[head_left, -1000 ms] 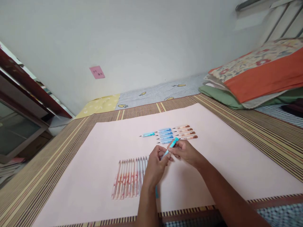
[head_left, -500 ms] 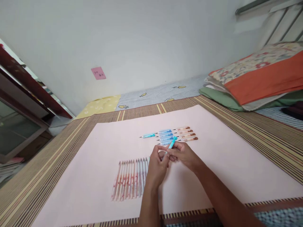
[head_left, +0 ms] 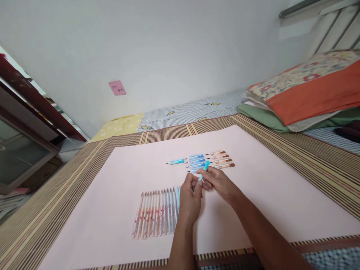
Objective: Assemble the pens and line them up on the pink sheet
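Note:
My left hand (head_left: 190, 197) and my right hand (head_left: 218, 180) meet over a pink sheet (head_left: 253, 187), both pinched on one teal pen (head_left: 205, 167) whose capped end sticks up between them. Just beyond my fingers lie several blue pen parts (head_left: 197, 160), one teal pen (head_left: 176, 161) to their left and several brown pen parts (head_left: 222, 159) to their right. To the left of my left hand lies a row of several clear pen barrels (head_left: 156, 213), side by side.
The pink sheet rests on a striped woven mat (head_left: 56, 195). Folded bedding with an orange cover (head_left: 309, 90) is stacked at the right. A white wall with a pink note (head_left: 117, 87) stands behind. A dark cabinet (head_left: 25, 123) is at the left.
Both hands have stayed together on the teal pen and drifted slightly right and away. The row of clear barrels shows more fully beside my left wrist.

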